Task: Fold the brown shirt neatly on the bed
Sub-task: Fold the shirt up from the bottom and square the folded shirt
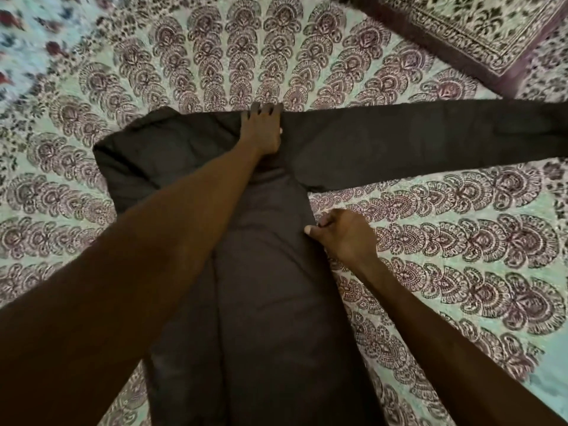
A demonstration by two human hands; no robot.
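Note:
The dark brown shirt lies flat on the patterned bed sheet, its body running from the bottom edge up to the shoulders. One long sleeve stretches straight out to the right edge. My left hand rests flat on the shoulder line near the collar, fingers spread over the top edge. My right hand pinches the shirt's right side edge just below the armpit, fingers curled. The other sleeve looks folded in at the left.
A pillow in a dark-bordered floral cover lies at the top right corner. A second floral cloth shows at the top left. The bed sheet extends on all sides of the shirt.

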